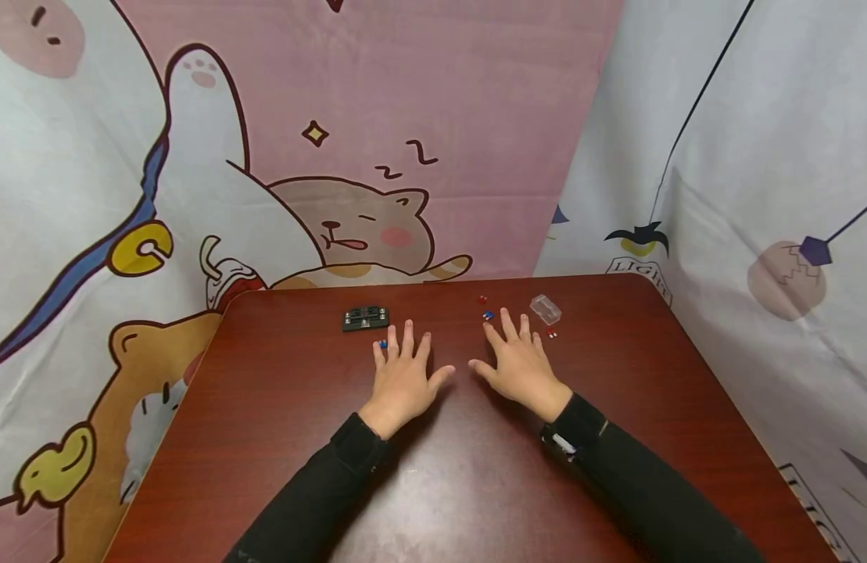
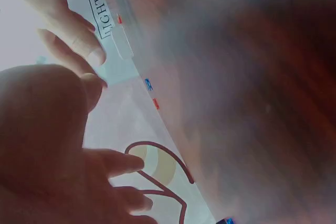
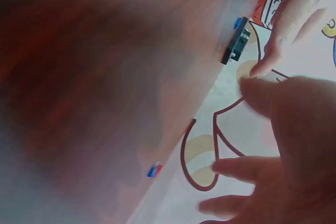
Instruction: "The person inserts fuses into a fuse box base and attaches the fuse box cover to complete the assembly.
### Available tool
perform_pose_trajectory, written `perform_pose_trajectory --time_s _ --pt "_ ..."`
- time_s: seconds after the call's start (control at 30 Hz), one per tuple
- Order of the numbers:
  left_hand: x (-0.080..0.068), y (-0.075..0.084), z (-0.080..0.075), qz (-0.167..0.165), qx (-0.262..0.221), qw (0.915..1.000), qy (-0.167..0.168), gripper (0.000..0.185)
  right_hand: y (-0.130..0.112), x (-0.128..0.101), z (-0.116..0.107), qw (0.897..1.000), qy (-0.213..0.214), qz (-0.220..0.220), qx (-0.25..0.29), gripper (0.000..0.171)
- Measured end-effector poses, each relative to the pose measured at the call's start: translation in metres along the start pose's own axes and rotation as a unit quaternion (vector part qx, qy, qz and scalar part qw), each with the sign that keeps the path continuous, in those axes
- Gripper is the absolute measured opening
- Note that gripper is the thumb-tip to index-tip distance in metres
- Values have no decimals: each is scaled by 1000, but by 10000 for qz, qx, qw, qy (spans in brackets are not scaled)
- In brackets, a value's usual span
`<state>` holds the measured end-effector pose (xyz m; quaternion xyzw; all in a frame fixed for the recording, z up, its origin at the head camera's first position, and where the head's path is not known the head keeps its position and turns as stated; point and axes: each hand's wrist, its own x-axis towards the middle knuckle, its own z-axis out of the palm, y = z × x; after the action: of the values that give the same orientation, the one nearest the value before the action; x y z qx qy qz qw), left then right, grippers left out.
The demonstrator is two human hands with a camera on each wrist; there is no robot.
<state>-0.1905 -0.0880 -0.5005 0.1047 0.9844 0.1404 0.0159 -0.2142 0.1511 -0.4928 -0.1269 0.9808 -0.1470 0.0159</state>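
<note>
My left hand [image 1: 401, 383] is spread over the table with its fingers straight, holding nothing. Just past its fingertips lies a small blue piece [image 1: 382, 344], and behind that a black flat device with metal fittings [image 1: 366, 318]. My right hand [image 1: 523, 369], also spread and holding nothing, is nearest to a small blue-and-white piece [image 1: 488, 316]. Beyond that piece sits a tiny red one [image 1: 482, 299]. A clear plastic box [image 1: 546, 310] stands past the right fingers, with small red and white bits [image 1: 551, 334] in front of it.
The brown table [image 1: 433, 485] has rounded far corners. Behind it hangs a pink cloth with cartoon animals [image 1: 433, 94], and a white printed cloth [image 1: 721, 195] covers the right side. Both forearms wear dark sleeves [image 1: 313, 485].
</note>
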Motion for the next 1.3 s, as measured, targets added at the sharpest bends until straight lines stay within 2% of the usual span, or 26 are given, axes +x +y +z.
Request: perform_pose_trajectory --time_s 0.13,0.27,0.4,0.5,0.57,0.87,0.93,1.13,1.3 --pt "8 -11 -11 342 -399 9966 637 66 -9 11 -5 9983 453 -364 25 61" --pt "20 -27 -30 565 -755 9876 1255 42 -21 27 -9 9940 616 -793 436 43" --pt "34 -50 -49 538 -807 9858 1368 29 -32 49 -9 9815 503 -1531 1031 27" --pt "43 -73 -60 369 -823 9895 1126 25 -39 68 -8 9700 279 -2014 1335 24" --pt "49 -88 -66 208 -840 9916 961 22 -44 79 -7 9676 134 -2113 1379 25" --pt "74 -140 -76 -158 -882 9939 641 26 -60 121 -4 9818 -307 -1647 895 26" --pt "78 -151 -77 -234 -899 9947 442 29 -65 128 -1 9827 -428 -1562 896 29" --pt "87 -180 -77 -230 -1047 9939 -275 40 -82 143 19 9767 -977 -1524 1156 45" --pt "88 -192 -76 -316 -1130 9886 -943 51 -94 150 36 9774 -1052 -1396 1185 49"
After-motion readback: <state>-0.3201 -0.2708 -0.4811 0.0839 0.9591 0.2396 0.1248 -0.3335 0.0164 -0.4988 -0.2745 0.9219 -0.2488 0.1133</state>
